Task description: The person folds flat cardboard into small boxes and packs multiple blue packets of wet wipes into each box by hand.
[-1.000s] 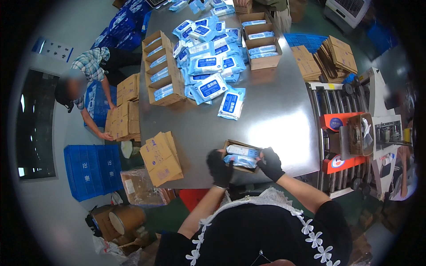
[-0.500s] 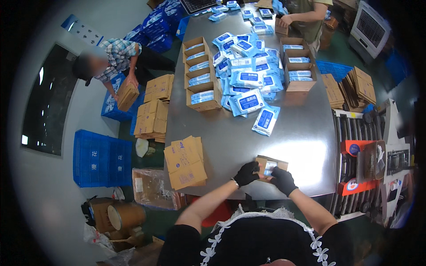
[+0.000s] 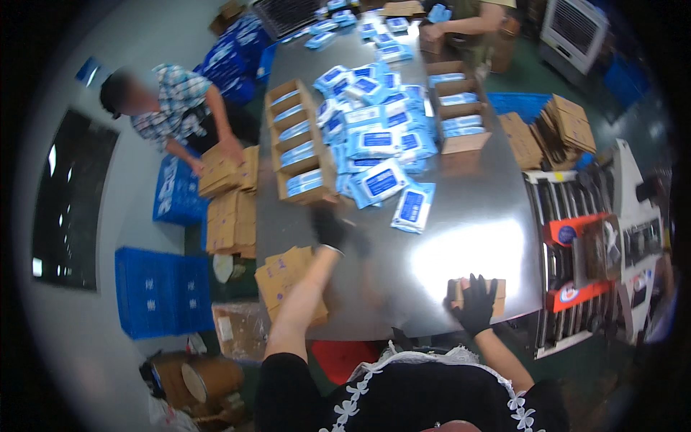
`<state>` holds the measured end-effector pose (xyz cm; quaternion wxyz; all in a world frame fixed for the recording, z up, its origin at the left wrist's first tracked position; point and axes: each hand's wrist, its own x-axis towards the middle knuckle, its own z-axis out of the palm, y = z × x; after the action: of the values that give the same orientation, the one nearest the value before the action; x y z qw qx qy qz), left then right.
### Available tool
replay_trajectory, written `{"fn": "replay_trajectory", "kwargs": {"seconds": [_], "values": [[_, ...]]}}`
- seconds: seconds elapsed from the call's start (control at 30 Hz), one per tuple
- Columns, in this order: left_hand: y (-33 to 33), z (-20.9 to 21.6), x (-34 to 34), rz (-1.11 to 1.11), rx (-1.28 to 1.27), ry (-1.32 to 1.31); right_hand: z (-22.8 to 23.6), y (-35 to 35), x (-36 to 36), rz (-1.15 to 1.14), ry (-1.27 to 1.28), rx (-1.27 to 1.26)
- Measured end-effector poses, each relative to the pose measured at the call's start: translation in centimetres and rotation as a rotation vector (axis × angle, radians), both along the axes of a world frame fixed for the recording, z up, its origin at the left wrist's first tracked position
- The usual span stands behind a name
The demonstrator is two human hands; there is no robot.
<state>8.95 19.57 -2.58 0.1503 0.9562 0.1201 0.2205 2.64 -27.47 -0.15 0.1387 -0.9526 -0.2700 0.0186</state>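
My right hand (image 3: 475,305), in a black fingerless-tipped glove, lies with its fingers stretched out on a small brown cardboard box (image 3: 498,297) near the table's front edge. The box shows a brown top face; its contents are hidden. My left hand (image 3: 330,227), in a black glove too, is smeared by motion just below the near end of a row of open cartons (image 3: 311,194). Each of those cartons holds blue-and-white wet wipe packs (image 3: 304,181). Whether the left fingers touch the nearest carton cannot be made out.
Loose wipe packs (image 3: 381,140) are heaped mid-table, with more cartons (image 3: 466,141) right of them. Flattened cartons (image 3: 284,281) lie at the table's left edge. A co-worker (image 3: 183,101) handles stacked cardboard at left; another person's arm (image 3: 468,25) is at back right. A roller conveyor (image 3: 554,252) stands right.
My left hand has left the small box and moved forward and left to the carton row. My right hand and the box have shifted right; the box top now looks covered.
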Motion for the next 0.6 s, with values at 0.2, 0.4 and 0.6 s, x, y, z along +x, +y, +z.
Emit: {"fn": "replay_trajectory", "kwargs": {"seconds": [0.2, 0.4, 0.6], "values": [[10.6, 2.4, 5.3, 0.220, 0.236, 0.506, 0.5, -12.3, 8.4, -0.010, 0.053, -0.050], [7.4, -2.4, -3.7, 0.033, 0.023, 0.321, -0.3, -22.9, 15.3, -0.040, 0.070, 0.068], [-11.4, 4.1, -11.1, -0.002, 0.070, 0.273, -3.1, -19.6, 14.1, -0.146, -0.035, -0.018]]}}
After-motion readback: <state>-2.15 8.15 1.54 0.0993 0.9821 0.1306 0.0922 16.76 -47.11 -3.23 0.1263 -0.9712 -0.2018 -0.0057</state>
